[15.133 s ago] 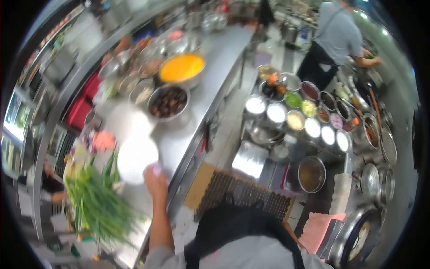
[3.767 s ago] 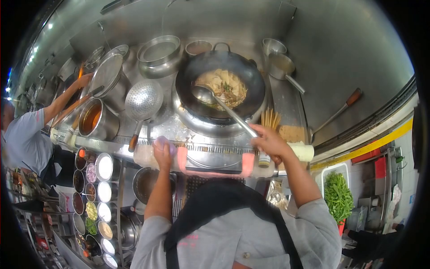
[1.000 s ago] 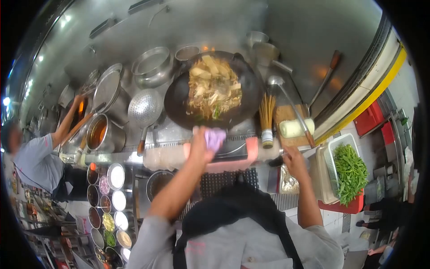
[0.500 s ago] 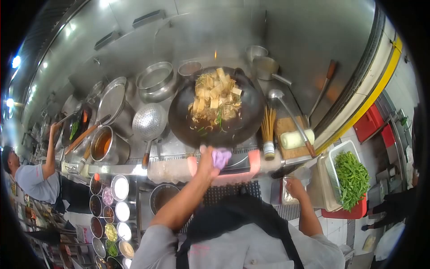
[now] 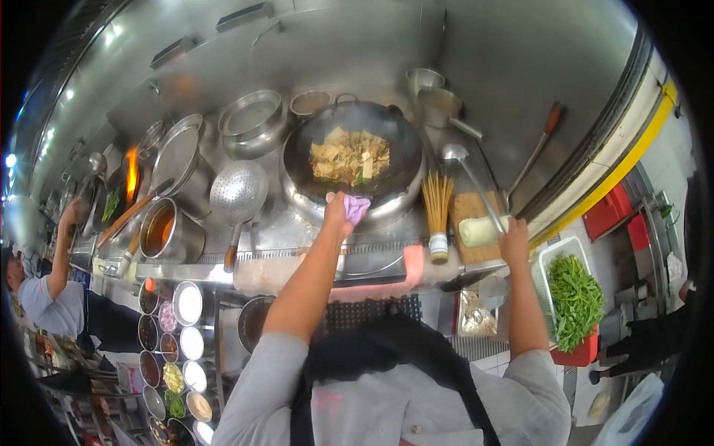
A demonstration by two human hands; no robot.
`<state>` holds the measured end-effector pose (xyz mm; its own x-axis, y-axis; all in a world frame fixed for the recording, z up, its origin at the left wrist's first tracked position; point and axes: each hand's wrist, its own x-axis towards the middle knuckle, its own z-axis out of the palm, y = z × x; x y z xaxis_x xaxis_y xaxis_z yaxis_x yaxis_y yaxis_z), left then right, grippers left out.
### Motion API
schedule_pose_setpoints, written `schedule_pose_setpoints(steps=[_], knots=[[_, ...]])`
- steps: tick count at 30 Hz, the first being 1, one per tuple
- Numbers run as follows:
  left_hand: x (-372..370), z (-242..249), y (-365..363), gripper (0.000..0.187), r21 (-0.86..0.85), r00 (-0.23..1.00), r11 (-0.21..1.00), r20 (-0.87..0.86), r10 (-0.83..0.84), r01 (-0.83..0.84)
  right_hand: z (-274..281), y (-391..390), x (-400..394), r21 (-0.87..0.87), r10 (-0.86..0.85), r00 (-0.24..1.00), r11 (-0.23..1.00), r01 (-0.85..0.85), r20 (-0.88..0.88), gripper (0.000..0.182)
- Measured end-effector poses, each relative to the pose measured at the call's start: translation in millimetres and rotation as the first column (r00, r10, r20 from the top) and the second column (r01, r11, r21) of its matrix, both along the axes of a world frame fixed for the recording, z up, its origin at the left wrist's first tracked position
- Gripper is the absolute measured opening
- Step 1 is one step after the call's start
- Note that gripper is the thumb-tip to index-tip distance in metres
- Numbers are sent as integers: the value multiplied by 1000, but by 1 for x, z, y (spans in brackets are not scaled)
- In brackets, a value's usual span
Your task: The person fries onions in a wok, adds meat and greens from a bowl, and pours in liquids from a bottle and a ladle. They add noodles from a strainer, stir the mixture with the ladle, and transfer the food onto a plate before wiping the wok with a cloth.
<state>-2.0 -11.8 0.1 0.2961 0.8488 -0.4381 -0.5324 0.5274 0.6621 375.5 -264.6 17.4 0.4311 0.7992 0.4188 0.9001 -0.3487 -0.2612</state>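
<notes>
My left hand (image 5: 338, 213) is closed round a purple cloth (image 5: 355, 209) at the near rim of a black wok (image 5: 297, 160). Sliced pale pieces and some green bits of food (image 5: 349, 156) lie in the wok. At the right, my right hand (image 5: 514, 239) is wrapped round the handle end of a steel ladle (image 5: 472, 175), whose bowl points to the back. Beneath the ladle's handle a white roll (image 5: 480, 231) lies on a wooden board (image 5: 470, 204). A bundle of thin sticks (image 5: 437, 201) stands between wok and board.
A perforated skimmer (image 5: 238, 193) and a pot of orange liquid (image 5: 165, 232) are left of the wok. Bowls of ingredients (image 5: 192, 342) stand at the lower left, leafy greens (image 5: 574, 301) in a basket at the right. Another person (image 5: 52, 305) works by a flame at the far left.
The wok has tilted back from me and its food has settled flatter. My left hand moved forward with the cloth. My right hand went from the lower container up to the ladle's handle.
</notes>
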Motion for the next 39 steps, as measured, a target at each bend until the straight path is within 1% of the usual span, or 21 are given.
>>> schedule_pose_setpoints(steps=[3,7,8,9,10,12,14,15,16,17,19,20,21,22,24,26,28,29,32,35,39], knots=[[-3,-23,11,5,71,998,996,35,-48,46,-40,18,32,-73,105,991,991,-111,-79,46],[-3,-28,13,11,-10,999,999,16,-50,50,-40,31,49,-179,118,960,970,-167,-254,45],[-2,-23,9,12,29,999,999,-12,-33,33,-33,30,46,-182,100,945,970,-163,-312,46],[-3,-21,5,13,74,999,997,-39,-13,16,-24,31,38,-181,84,926,970,-160,-369,46],[-3,-20,6,14,121,998,993,-64,11,-3,-24,27,25,-22,164,920,983,-184,-355,30],[-16,-28,14,25,41,986,990,-107,-128,133,1,22,-14,-56,42,609,988,-141,-792,33],[-26,3,0,36,-4,956,976,-199,-214,218,21,44,-37,155,210,291,967,-202,-933,41],[-34,-13,6,44,-4,960,986,-228,-165,168,28,52,-48,254,278,108,947,-196,-954,45],[-55,-29,13,43,5,942,958,-183,-281,286,39,67,-54,227,265,139,944,-240,-954,51],[-87,-63,32,46,99,900,902,85,-428,420,50,87,-57,204,260,172,936,-288,-950,57],[-105,-58,21,49,149,960,949,-7,-280,278,52,125,-66,141,218,208,933,-331,-954,62],[-103,-24,-3,47,162,934,987,-353,46,12,46,142,-69,127,224,262,931,-342,-939,63],[-115,-23,-11,42,248,900,968,-417,129,-24,39,159,-71,114,233,317,929,-353,-919,64],[-138,-26,-20,37,330,855,943,-474,211,-50,32,170,-75,99,239,368,927,-361,-899,64],[-177,-54,-36,34,479,636,873,-647,420,-89,27,182,-91,44,237,528,935,-352,-816,65],[-225,-119,-47,34,487,433,870,-770,469,-75,28,189,-98,13,231,504,917,-398,-832,65],[-231,-136,-69,34,634,398,759,-664,633,-148,34,192,-104,20,192,298,868,-496,-935,65],[-232,-142,-73,35,698,379,692,-600,704,-181,39,191,-106,1,183,316,866,-500,-931,66],[-235,-162,-69,38,649,397,700,-583,709,-297,30,214,-109,38,295,420,852,-522,-858,68],[-229,-149,-75,41,674,354,703,-616,704,-226,38,236,-127,-37,285,510,846,-532,-811,69],[-236,-160,-72,45,694,360,686,-596,718,-219,43,240,-135,4,239,305,792,-611,-922,69]])
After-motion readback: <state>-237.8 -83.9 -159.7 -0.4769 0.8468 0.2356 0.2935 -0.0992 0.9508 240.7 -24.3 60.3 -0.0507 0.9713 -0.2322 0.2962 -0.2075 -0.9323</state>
